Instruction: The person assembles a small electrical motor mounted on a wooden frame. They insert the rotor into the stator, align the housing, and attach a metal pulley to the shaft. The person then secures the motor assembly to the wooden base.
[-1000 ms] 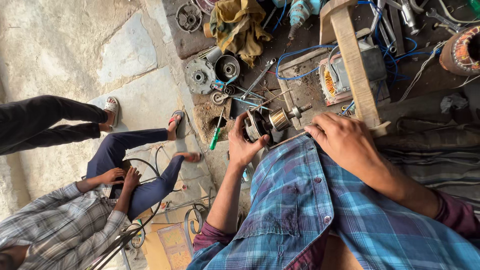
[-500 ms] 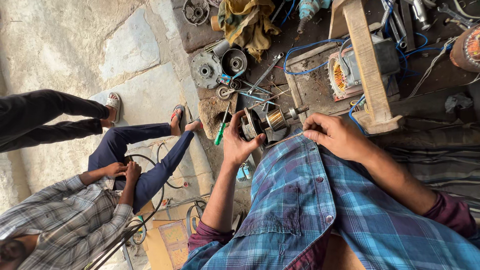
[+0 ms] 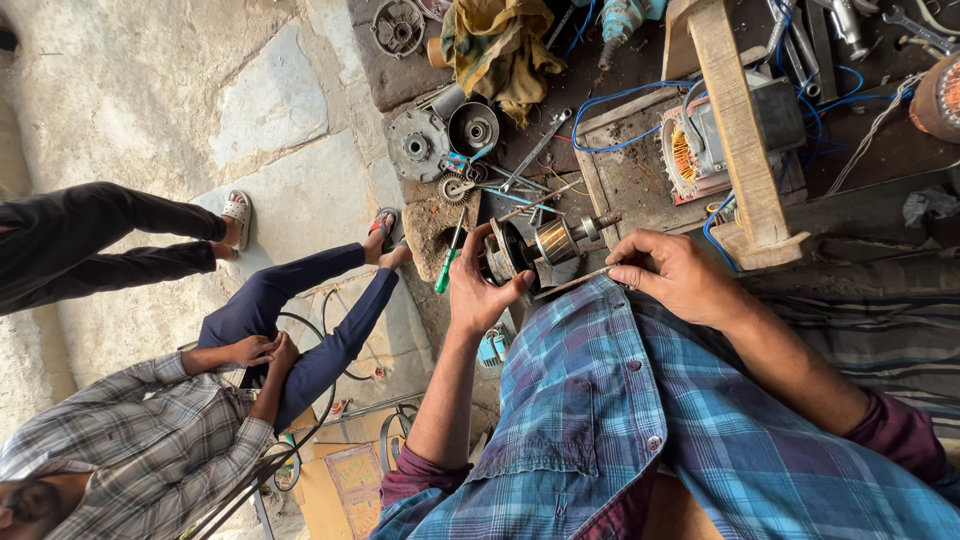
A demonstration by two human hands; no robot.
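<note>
My left hand (image 3: pixel 480 290) grips a motor rotor (image 3: pixel 545 245) with a copper-coloured commutator and a short steel shaft, holding it over the edge of a dirty workbench (image 3: pixel 640 180). My right hand (image 3: pixel 680 275) pinches a thin flat strip (image 3: pixel 575 281) whose tip lies against the underside of the rotor. Both forearms come up from the bottom of the view, over a blue checked cloth (image 3: pixel 620 420). A green-handled screwdriver (image 3: pixel 447 266) lies just left of my left hand.
On the bench are a wooden frame (image 3: pixel 740 130), a stator with copper windings (image 3: pixel 685 150), blue wires (image 3: pixel 620 105), a spanner (image 3: pixel 535 150), round metal end caps (image 3: pixel 420 145), and a rag (image 3: pixel 495 45). A seated person (image 3: pixel 200 400) and another's legs (image 3: pixel 110 240) are on the left.
The view has shifted a little. My left hand keeps its grip on the rotor. My right hand has closed in, bringing the thin strip up to the rotor.
</note>
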